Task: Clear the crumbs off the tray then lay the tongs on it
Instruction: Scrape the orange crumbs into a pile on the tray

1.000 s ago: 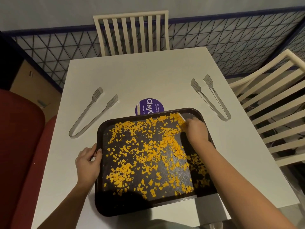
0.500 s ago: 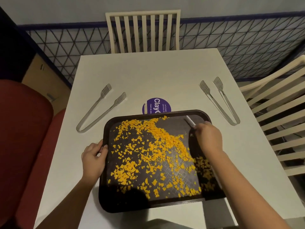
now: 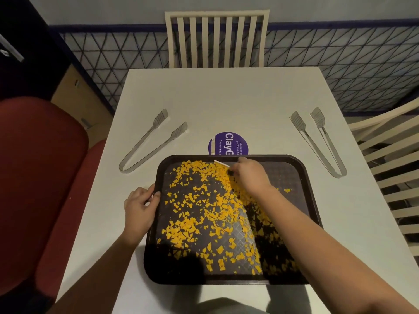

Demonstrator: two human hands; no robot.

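A dark brown tray (image 3: 301,177) lies on the white table (image 3: 226,98), strewn with several orange crumbs (image 3: 195,214) over its left and middle. My left hand (image 3: 140,206) grips the tray's left rim. My right hand (image 3: 250,175) is over the tray's far middle and holds a small white stick-like tool (image 3: 221,163) whose tip lies among the crumbs. The tray's far right corner is nearly bare. One pair of metal tongs (image 3: 149,143) lies on the table left of the tray, another pair (image 3: 319,141) to its right.
A purple round sticker (image 3: 227,143) sits on the table just behind the tray. A white slatted chair (image 3: 216,39) stands at the far side, another (image 3: 390,150) at the right. A red upholstered seat (image 3: 40,177) is at the left.
My right hand has swept left along the tray's far edge with the white tool, pushing crumbs out of the far right corner. My left hand stays on the rim.
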